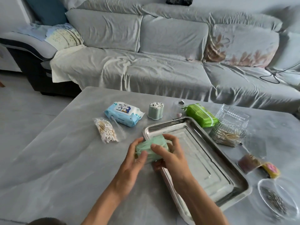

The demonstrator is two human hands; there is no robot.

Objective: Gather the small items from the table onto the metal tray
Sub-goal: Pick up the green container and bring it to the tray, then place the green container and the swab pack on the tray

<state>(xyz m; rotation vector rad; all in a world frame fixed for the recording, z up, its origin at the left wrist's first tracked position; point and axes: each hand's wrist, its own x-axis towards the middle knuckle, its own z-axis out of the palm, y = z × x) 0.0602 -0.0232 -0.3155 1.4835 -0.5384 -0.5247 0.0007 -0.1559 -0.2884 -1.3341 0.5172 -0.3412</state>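
Observation:
Both hands hold a pale green soft pack (146, 147) over the near-left rim of the metal tray (227, 169). My left hand (131, 163) grips its left side and my right hand (170, 153) wraps its right end. The tray's inside holds nothing else. On the table lie a blue wipes pack (124, 113), a bag of cotton swabs (106, 130), a green cup of swabs (155, 110), a bright green pack (201, 115), a bag of toothpicks (227, 134), a dark packet (249, 162) and a yellow-pink item (271, 169).
A clear plastic box (233, 115) sits behind the toothpicks. A clear oval dish (276, 200) of dark pieces stands at the near right. A small heart-shaped object (179, 114) lies near the tray's far corner. A grey sofa (162, 54) runs behind the table.

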